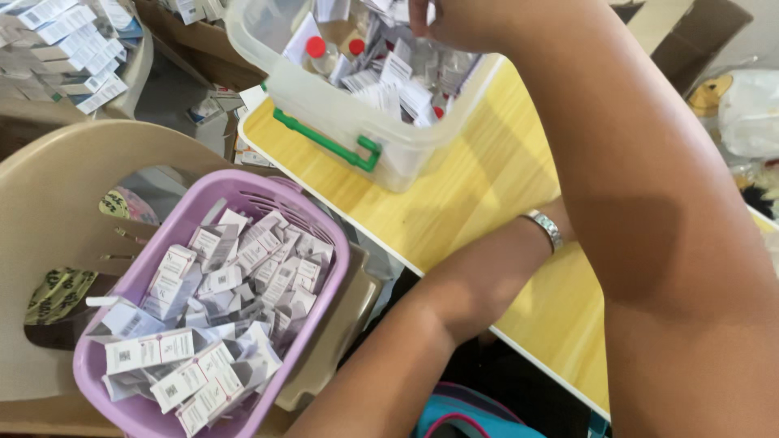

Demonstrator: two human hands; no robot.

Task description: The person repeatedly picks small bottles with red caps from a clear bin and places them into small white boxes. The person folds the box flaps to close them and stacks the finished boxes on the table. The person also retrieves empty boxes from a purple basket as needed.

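My right hand [454, 23] reaches over a clear plastic bin [324, 97] with a green latch [329, 144]. Its fingers are cut off by the top edge, so their grip is hidden. The bin holds red-capped vials [316, 46] and white paper slips [396, 71]. My left forearm crosses under my right arm, with a silver bracelet [545, 229] at the wrist. The left hand itself is hidden behind the right arm. At lower left, a purple basket [320, 235] is full of small white cartons [211, 324].
The bin stands on a yellow table [479, 195] with a white edge. The basket rests on a beige plastic chair [65, 186]. Stacked white cartons [65, 49] fill the upper left. A cardboard box [690, 32] sits at upper right, and a teal bag [471, 414] below.
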